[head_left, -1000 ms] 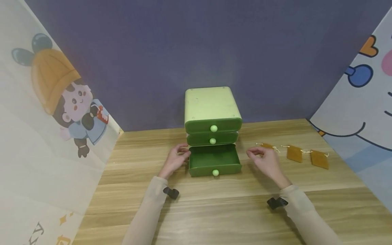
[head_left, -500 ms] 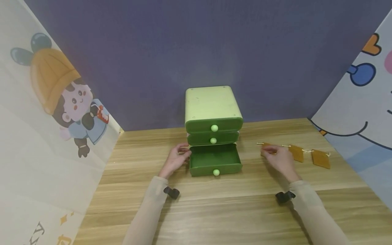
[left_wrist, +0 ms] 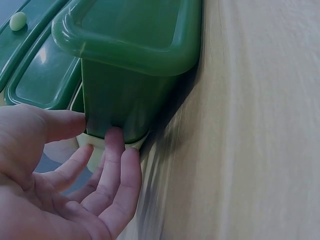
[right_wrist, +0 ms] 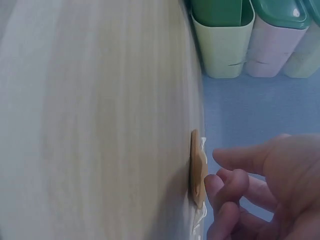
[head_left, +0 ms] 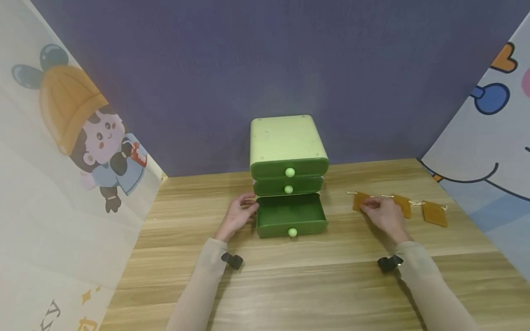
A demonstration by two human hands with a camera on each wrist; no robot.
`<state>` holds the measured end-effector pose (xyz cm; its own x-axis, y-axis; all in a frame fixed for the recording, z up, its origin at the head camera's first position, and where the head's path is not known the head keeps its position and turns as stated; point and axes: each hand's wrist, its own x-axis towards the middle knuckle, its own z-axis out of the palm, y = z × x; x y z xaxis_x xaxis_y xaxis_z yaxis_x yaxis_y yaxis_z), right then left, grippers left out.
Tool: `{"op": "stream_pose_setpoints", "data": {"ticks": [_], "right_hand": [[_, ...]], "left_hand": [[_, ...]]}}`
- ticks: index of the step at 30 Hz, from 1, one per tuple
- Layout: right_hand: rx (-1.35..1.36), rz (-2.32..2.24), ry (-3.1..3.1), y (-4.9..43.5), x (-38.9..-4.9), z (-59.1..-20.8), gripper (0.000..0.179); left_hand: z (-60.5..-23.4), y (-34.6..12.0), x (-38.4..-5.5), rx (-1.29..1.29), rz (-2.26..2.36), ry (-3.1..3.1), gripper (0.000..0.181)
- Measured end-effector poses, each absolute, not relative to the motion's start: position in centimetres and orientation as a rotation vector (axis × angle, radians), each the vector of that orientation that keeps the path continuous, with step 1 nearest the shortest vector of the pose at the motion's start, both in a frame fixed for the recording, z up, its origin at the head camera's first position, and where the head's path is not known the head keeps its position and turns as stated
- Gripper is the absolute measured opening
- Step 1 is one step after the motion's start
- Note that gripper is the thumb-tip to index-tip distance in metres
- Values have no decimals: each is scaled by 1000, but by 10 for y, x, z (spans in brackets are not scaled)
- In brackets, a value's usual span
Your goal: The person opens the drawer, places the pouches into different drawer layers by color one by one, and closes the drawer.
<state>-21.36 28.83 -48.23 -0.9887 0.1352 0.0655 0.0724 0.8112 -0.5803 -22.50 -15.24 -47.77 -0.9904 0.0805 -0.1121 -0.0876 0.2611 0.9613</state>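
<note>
Right hand (head_left: 387,216) shifted to square pouch (head_left: 359,201); left hand (head_left: 237,216) by drawer (head_left: 275,231); grips parted, empty.

Green bottom drawer (head_left: 273,231) — extended; leftmost ochre pouch (head_left: 359,201) — flat, to its right.

From my remote post I saw the left hand (head_left: 237,215) and right hand (head_left: 386,216), both bare; long, plain beige sleeves (head_left: 199,287); a small black wrist camera (head_left: 233,260) at each cuff (head_left: 214,250).

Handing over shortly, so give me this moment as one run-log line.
bottom drawer: pulled out | upper two drawers: shut | left hand: at bottom drawer's side | right hand: near leftmost brown pouch, holding nothing
</note>
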Motion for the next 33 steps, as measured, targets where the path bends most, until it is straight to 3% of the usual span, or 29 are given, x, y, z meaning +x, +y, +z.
{"op": "stream_pose_setpoints", "data": {"ticks": [33], "right_hand": [[-239,918,-3088,296,-221,-484,40]], "left_hand": [[-478,-153,-225,-10,1821,2382,46]]}}
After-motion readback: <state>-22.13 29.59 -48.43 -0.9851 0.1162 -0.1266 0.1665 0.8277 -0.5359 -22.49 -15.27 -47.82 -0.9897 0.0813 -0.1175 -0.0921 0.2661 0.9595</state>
